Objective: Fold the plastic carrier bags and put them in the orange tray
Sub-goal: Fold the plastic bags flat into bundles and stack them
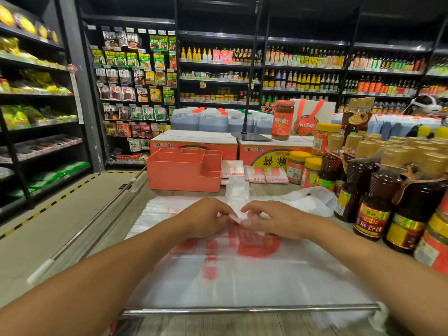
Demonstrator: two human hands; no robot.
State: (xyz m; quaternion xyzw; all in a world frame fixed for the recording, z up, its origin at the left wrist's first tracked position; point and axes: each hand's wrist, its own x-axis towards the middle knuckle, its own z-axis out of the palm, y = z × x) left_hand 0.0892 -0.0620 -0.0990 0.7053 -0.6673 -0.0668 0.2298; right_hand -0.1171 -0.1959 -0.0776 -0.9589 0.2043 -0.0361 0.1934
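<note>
**Both hands pinch the bag, just short of the tray**

Your forearms reach in from the bottom corners and cross the rail (249, 309) at the counter's near edge. Just past the rail the bag (242, 275) lies spread flat, clear film with red print. It is on the near side of the tray (179, 175), and its far edge stops just short of the tray's front wall.

Your left hand (206, 218) and right hand (274, 220) meet over the middle of the bag, knuckles up, fingertips almost touching. Both have their fingers curled down and pinch a bit of the film. Blur hides how that film is gathered. A narrow strip of film, the handles (237, 187), runs from your fingers towards the tray's near right corner.

The tray stands upright on the counter, with one large compartment on its left and smaller ones on its right. You cannot see its floor from here.

- Folded bags (254, 175) lie flat just right of the tray.
- A loose white bag (310, 197) lies crumpled further right, nearer you than the folded ones.
- Jars (297, 166) stand right of the folded bags.
- Dark bottles (373, 204) crowd well right of the tray.
- Boxes (194, 144) stand directly behind the tray.
- A tall red jar (282, 120) stands on the right-hand box, with a black stand base (251, 135) beside it.
</note>
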